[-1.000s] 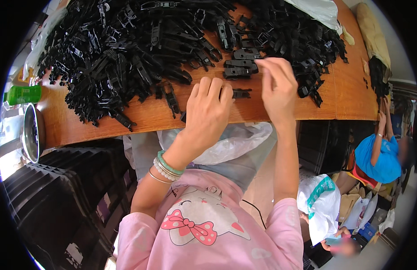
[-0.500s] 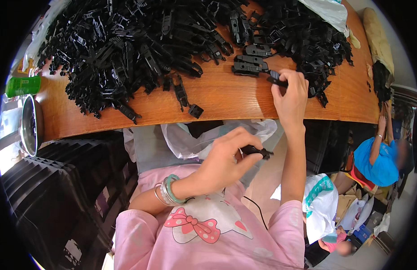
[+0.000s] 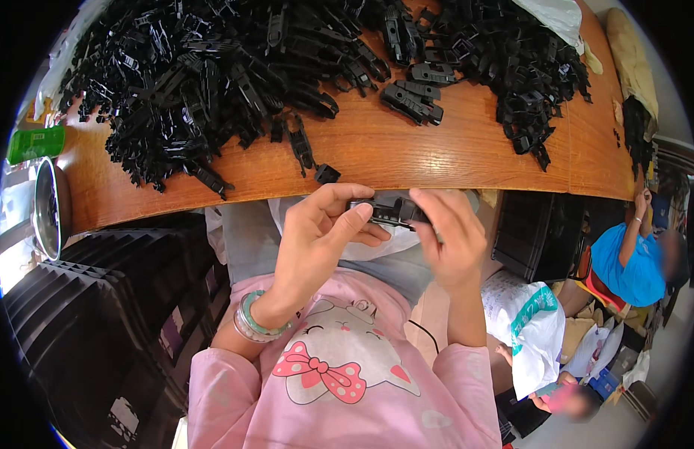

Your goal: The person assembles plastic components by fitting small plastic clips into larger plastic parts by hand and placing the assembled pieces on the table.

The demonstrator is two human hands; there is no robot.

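Observation:
Just off the table's front edge, over my lap, my left hand [image 3: 324,224] pinches one end of a black plastic part [image 3: 392,212] between thumb and fingers. At its other end my right hand [image 3: 453,232] is closed on the same part, fingertips pressed to it; the fingers hide whether a second piece is there. A big heap of black plastic parts [image 3: 205,82] covers the left of the table, and a smaller heap [image 3: 526,82] lies at the right. Between them a few flat black parts [image 3: 413,102] lie side by side. A small black piece [image 3: 326,173] sits at the front edge.
The wooden table [image 3: 466,157] curves across in front of me. A green container [image 3: 36,144] and a round metal bowl [image 3: 49,209] are at its left end. Black crates [image 3: 70,322] stand at my left. A white bag [image 3: 537,337] and a person in blue [image 3: 627,266] are on the right.
My right hand has left the flat parts on the table and come down to meet my left hand. My left hand has risen and turned; both now hold the black part.

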